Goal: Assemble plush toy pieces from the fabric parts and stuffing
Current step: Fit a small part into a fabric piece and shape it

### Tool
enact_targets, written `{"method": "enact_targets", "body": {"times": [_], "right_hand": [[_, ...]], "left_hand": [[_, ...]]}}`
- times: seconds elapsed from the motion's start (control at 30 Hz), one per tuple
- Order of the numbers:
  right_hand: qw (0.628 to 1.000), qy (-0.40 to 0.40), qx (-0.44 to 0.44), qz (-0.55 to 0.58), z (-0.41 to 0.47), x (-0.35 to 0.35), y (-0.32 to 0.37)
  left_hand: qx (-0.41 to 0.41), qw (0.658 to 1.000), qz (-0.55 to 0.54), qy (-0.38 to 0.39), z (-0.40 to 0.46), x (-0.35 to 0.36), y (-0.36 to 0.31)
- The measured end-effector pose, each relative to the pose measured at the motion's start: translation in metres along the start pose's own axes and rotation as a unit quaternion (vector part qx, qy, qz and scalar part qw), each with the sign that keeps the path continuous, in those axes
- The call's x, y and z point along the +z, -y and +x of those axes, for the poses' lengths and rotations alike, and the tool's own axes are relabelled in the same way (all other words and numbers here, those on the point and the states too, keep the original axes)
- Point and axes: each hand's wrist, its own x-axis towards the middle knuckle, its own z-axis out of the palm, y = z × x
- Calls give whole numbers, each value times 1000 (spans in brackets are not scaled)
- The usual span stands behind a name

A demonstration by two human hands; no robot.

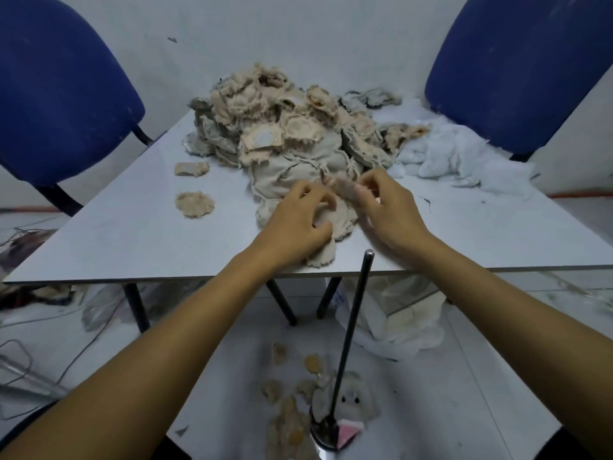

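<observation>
A big heap of beige and grey plush fabric parts (pixel 282 127) covers the far middle of the white table (pixel 132 234). White stuffing (pixel 457 154) lies to its right. My left hand (pixel 298 224) grips a pale fabric piece (pixel 335 220) near the table's front edge, fingers curled into it. My right hand (pixel 384 207) pinches a small furry piece (pixel 345 189) just above that fabric; it is blurred. Two loose round pieces (pixel 194 203) (pixel 191 168) lie to the left.
A dark metal rod (pixel 351 336) stands upright from a base on the floor, below the table edge. A finished plush toy (pixel 355 401) and several small pieces (pixel 288 406) lie beside it. Blue chairs (pixel 59 91) (pixel 517 68) flank the table. Bags of stuffing (pixel 398 313) sit underneath.
</observation>
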Motion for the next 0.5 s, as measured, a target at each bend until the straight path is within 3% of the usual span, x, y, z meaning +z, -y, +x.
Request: {"method": "enact_targets", "body": {"times": [0.17,0.3,0.5], "right_hand": [[990,-18,-4,137,-5,-5,2],[984,-8,-13,177,-6,-7,1],[969,15,14,246,-5,-11,2]], "left_hand": [[-10,1000,-5,-15,19,0,9],[-11,986,-157,-58,21,5,0],[-32,943,-331,-3,25,-4,1]]}}
